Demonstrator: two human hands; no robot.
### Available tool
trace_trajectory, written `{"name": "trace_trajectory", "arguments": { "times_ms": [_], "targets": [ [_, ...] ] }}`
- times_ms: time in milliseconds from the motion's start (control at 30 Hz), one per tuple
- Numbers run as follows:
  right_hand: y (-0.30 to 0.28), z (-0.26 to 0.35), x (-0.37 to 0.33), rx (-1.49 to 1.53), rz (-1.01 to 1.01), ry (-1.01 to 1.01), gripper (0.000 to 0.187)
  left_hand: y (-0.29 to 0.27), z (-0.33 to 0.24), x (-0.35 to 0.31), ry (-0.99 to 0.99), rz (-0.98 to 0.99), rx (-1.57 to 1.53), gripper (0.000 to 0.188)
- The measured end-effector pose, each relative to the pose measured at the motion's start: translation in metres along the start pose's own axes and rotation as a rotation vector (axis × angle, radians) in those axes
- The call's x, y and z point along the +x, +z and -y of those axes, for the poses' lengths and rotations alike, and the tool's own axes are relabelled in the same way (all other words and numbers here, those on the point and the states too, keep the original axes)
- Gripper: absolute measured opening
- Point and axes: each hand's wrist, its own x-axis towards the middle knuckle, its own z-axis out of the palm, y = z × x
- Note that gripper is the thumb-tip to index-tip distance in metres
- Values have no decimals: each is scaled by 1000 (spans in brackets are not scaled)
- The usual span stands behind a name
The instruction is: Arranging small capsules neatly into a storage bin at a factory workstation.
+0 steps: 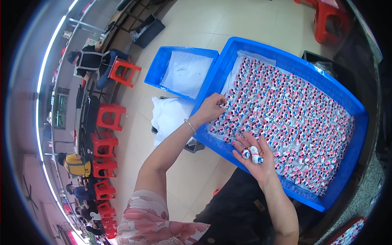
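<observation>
A large blue tray (234, 44) holds rows of small round painted figures (281, 110) in white, pink, blue and black on a white cloth. My left hand (210, 108) is over the tray's left edge, thumb and fingers pinched on one small figure (222, 105), mostly hidden by the fingers. Above the tray's near side my right hand (263, 163) is turned palm up with its fingers loosely curled. Several loose figures (254, 154) with white and blue parts lie in that palm.
A smaller blue tray (153, 67) lined with white cloth adjoins the large one. White cloth (169, 118) covers a dark crate beside it. Red stools (111, 116) line the left, where other people sit at a bench. Another red stool (328, 20) stands far right.
</observation>
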Motion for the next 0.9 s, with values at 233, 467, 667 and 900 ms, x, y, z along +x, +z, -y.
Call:
{"name": "trace_trajectory", "arguments": {
  "times_ms": [233,467,667,900],
  "targets": [
    [1,0,1,-26,9,1,55,4,3,6,-62,36,79,22],
    [2,0,0,-44,14,0,56,6,1,4,9,-34,69,24],
    [2,-1,0,-39,11,6,56,-14,-8,16,476,158,478,32],
    [3,-1,-1,-35,3,-1,56,-11,-11,26,460,315,351,31]
  ]
}}
